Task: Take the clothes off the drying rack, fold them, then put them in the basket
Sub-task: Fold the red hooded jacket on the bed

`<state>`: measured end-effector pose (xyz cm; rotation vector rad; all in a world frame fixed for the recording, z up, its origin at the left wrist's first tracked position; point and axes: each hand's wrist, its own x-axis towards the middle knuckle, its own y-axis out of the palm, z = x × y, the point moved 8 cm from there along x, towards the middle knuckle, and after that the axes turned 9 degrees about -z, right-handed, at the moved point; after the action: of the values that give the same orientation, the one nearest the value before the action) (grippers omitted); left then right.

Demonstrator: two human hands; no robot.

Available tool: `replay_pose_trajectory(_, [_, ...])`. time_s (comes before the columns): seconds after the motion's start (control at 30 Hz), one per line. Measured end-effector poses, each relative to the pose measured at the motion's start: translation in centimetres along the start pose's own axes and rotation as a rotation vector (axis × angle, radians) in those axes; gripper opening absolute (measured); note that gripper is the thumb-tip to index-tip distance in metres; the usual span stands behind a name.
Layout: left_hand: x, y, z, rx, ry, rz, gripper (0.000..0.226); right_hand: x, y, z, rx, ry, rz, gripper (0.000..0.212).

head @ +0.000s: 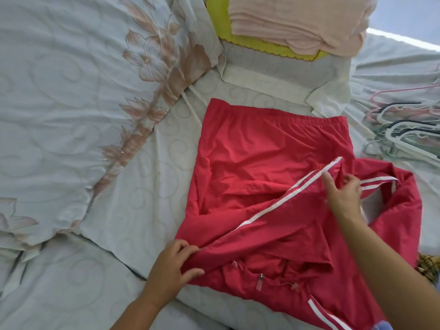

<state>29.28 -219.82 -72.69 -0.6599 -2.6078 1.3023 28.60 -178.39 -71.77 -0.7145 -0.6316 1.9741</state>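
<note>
A heap of plastic hangers (404,129) lies at right of frame, and folded peach cloth (297,20) on yellow sits at top. The red jacket (262,167) with white stripes lies spread mid-frame on the pale swirl-patterned bed (71,270). The left hand (171,265) pinches its lower edge; the right hand (342,194) pinches a striped sleeve.

The red jacket (273,186) is thin, slightly glossy, crinkled cloth; the bedsheet (71,115) is matt woven cotton-like fabric.
</note>
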Motion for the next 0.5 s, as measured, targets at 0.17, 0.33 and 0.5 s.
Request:
replay_pose_trajectory(0.17, [-0.7,2.3,-1.9,0.138,0.169,0.141,0.048,1.2,2.3,0.5,-0.127,0.154,0.022,0.048])
replay_pose_trajectory(0.33, [-1.7,2.3,0.6,0.081,-0.004,0.162,0.058,0.6,-2.0,-1.4,0.392,0.268,0.019,0.016])
replay_pose_trajectory(0.5, [-1.6,3.0,0.1,0.139,-0.044,0.338,0.051,-1.7,-3.4,-9.4,0.813,0.704,0.227,0.08])
